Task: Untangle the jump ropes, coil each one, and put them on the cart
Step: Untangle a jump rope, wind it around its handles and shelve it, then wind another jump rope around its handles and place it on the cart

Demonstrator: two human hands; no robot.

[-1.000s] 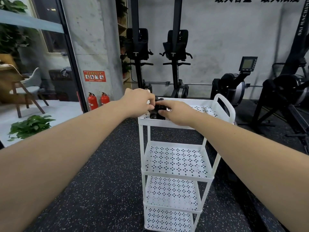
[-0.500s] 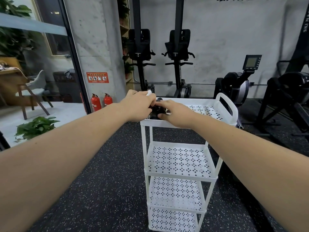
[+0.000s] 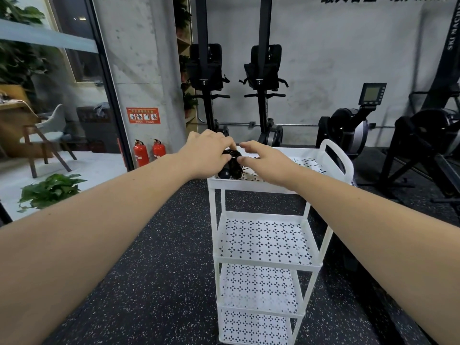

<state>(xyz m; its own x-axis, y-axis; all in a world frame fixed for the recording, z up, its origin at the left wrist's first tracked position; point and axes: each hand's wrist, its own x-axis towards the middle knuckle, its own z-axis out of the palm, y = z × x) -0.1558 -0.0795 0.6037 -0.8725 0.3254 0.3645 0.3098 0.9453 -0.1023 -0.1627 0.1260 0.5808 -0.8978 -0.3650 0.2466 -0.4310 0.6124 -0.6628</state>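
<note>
A black coiled jump rope (image 3: 231,166) lies at the near left corner of the top tray of the white cart (image 3: 261,188). My left hand (image 3: 205,154) reaches over it from the left, fingers and thumb curled onto the top of the bundle. My right hand (image 3: 267,161) hovers just right of the bundle with fingers spread and relaxed; only its thumb tip is at the rope's side. The rope's handles are mostly hidden under my left hand.
The cart has perforated lower shelves (image 3: 266,241) and a handle (image 3: 336,158) at its far right end. Black exercise machines (image 3: 348,130) stand behind and to the right. Two red fire extinguishers (image 3: 149,151) and a potted plant (image 3: 49,191) are on the left.
My right hand has come off the bundle and spread its fingers, so more of the black rope shows. My left hand stays on the rope.
</note>
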